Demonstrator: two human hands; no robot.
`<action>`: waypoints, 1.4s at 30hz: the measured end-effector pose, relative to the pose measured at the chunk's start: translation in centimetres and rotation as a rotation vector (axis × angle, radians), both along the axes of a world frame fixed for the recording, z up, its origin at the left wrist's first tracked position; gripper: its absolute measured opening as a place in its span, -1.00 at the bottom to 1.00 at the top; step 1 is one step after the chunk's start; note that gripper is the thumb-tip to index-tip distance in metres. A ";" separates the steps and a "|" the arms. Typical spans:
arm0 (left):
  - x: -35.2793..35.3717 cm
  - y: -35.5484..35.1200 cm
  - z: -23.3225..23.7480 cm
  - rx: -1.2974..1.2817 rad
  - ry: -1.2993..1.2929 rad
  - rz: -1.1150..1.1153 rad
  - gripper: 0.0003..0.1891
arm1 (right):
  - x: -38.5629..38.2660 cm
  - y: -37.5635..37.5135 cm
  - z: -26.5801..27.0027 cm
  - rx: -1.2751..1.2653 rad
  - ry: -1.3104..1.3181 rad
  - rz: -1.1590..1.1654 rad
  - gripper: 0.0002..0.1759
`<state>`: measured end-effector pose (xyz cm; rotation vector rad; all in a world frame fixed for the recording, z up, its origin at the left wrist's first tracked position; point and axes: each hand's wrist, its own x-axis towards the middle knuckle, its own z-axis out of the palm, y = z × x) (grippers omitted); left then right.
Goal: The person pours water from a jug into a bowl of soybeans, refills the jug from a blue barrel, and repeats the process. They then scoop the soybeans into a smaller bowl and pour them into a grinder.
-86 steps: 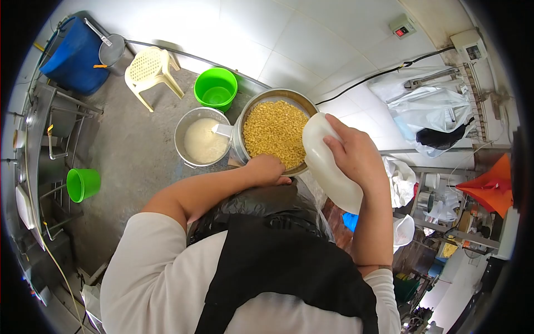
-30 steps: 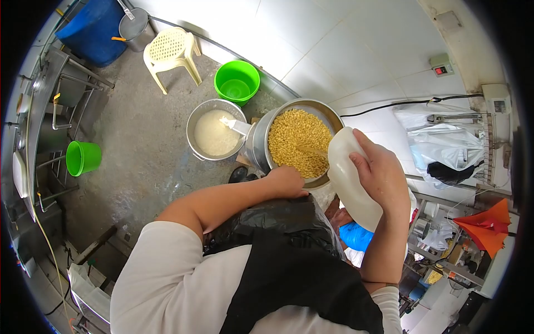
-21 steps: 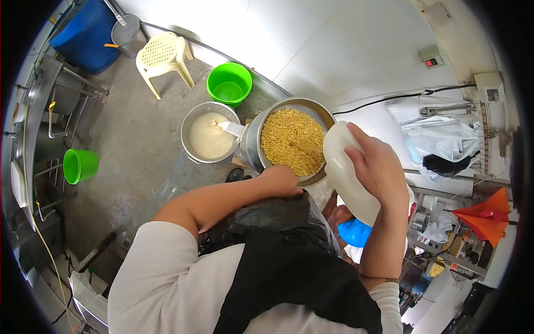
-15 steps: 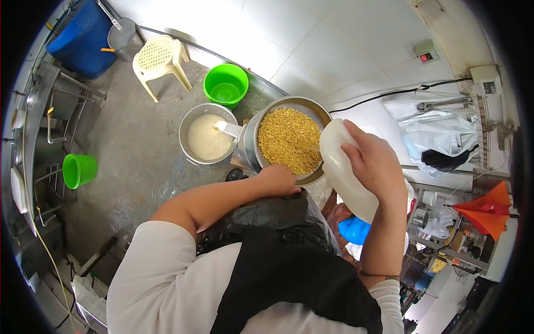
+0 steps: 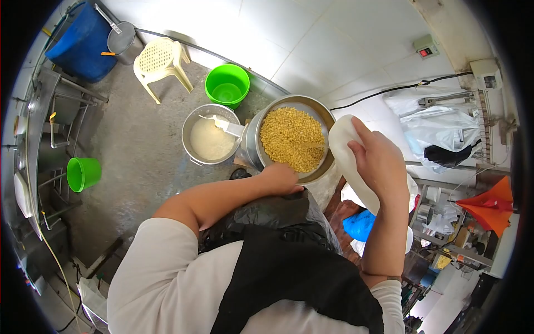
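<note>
A wide metal hopper (image 5: pixel 325 114) holds a heap of yellow kernels (image 5: pixel 292 139). At its near rim rests my left hand (image 5: pixel 281 178), fingers curled; what they grip, if anything, is hidden. My right hand (image 5: pixel 378 161) is closed on a whitish translucent container (image 5: pixel 350 156), tilted at the hopper's right side, with a thin stream of liquid at its lip. From the machine's left side a metal spout (image 5: pixel 233 129) reaches over a metal pot (image 5: pixel 188 131) of pale, creamy mash (image 5: pixel 210 140).
Behind the pot is a green tub (image 5: pixel 227 86); a cream plastic stool (image 5: pixel 158 58) stands farther left. Another green bucket (image 5: pixel 83 173) is at the left, near metal tables. A blue barrel (image 5: pixel 83 44) stands far back. Shelves with a blue bag (image 5: pixel 359 225) nearby are at the right.
The container in my right hand has shifted slightly right and looks narrower, more turned. My left hand stays at the rim. The whole view has shifted a little.
</note>
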<state>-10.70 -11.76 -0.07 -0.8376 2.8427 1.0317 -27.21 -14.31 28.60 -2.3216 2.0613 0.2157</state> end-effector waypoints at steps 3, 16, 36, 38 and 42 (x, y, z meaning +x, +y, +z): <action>0.0 0.1 -0.1 0.012 0.008 0.006 -0.37 | -1.5 1.3 -1.1 -0.081 -0.138 -0.048 -0.45; -1.2 -0.1 2.9 0.030 -0.136 -0.027 -0.40 | -7.0 25.1 -14.3 -0.195 -0.951 -0.824 -0.76; -5.1 12.0 -3.6 -0.745 -0.335 0.415 -0.13 | 6.4 77.9 -32.9 -0.549 -1.143 -2.029 -0.40; -6.9 17.0 -3.1 -0.718 -0.261 0.402 -0.24 | 8.5 81.7 -33.1 -0.700 -1.218 -2.155 -0.40; -12.8 26.6 -6.2 0.037 -0.491 -0.349 -0.42 | 12.3 90.3 -37.7 -1.030 -1.200 -2.243 -0.62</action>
